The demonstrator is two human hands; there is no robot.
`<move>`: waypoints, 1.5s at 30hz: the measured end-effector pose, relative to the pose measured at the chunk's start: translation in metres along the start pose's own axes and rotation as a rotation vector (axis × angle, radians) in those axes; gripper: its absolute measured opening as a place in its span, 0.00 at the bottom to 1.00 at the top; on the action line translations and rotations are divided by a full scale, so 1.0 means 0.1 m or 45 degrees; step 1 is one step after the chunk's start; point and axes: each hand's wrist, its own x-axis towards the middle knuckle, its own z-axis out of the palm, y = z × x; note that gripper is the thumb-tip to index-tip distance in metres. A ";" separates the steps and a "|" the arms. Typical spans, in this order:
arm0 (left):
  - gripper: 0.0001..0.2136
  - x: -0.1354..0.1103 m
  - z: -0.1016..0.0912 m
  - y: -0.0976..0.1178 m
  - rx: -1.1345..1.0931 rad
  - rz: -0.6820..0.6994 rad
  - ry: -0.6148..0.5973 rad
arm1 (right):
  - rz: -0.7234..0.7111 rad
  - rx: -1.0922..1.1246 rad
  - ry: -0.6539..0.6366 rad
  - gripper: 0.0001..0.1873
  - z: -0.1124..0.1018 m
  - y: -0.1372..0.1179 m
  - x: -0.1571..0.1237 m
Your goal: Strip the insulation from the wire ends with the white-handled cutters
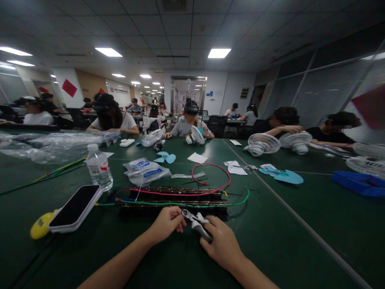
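My right hand (221, 241) is closed around the grey handles of a small pair of pliers (196, 222), whose jaws point left. My left hand (167, 222) is curled in a pinch right at the plier jaws; what it pinches is too small to make out. Just beyond both hands lies a long dark strip assembly (174, 198) with a red wire (210, 176) looping above it and a green wire (240, 200) running along it.
A phone (75, 206) lies on a yellow object (40, 224) at the left, near a water bottle (98, 166) and plastic bags (146, 170). Small white fans (260, 144), blue fan blades (281, 174) and a blue tray (359, 182) sit further off. Other people sit around the green tables.
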 end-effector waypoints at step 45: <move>0.12 -0.01 -0.03 0.03 0.208 -0.033 0.064 | -0.039 0.046 0.028 0.11 -0.06 -0.03 0.01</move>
